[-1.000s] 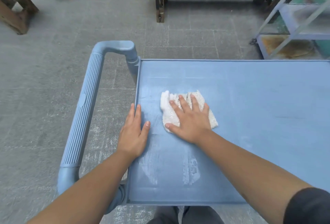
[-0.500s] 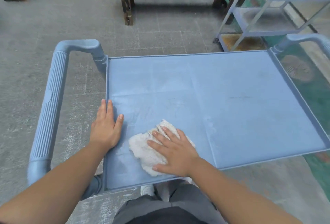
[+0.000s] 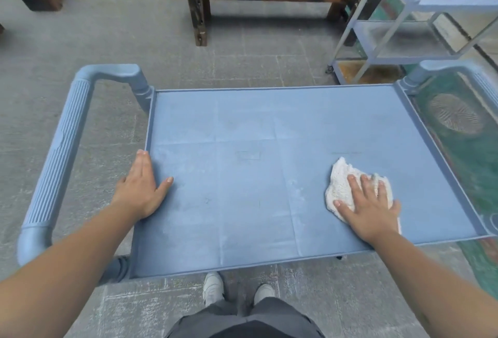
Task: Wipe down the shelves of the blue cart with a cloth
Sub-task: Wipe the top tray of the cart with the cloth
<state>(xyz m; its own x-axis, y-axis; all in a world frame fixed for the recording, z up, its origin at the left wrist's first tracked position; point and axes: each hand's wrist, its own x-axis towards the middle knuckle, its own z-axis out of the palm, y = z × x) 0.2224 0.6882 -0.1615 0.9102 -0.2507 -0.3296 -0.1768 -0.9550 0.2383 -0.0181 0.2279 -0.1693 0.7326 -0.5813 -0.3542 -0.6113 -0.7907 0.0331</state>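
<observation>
Cloth [image 3: 340, 189] slid right under right hand [image 3: 369, 208], near shelf [image 3: 242, 127] edge.

No readable text, labels, brands or numbers anywhere I can see. The blue cart's top shelf [image 3: 269, 175] has only faint scuffs and a small rectangular outline, nothing legible. White cloth [image 3: 341, 186] is plain too.

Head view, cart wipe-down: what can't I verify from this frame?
- Lower shelves of the blue cart: hidden beneath its top shelf.
- Part of the white cloth: covered by the right hand.
- Right cart handle: cut off by the frame's right edge.
- Left hand: palm contact underneath unseen.
</observation>
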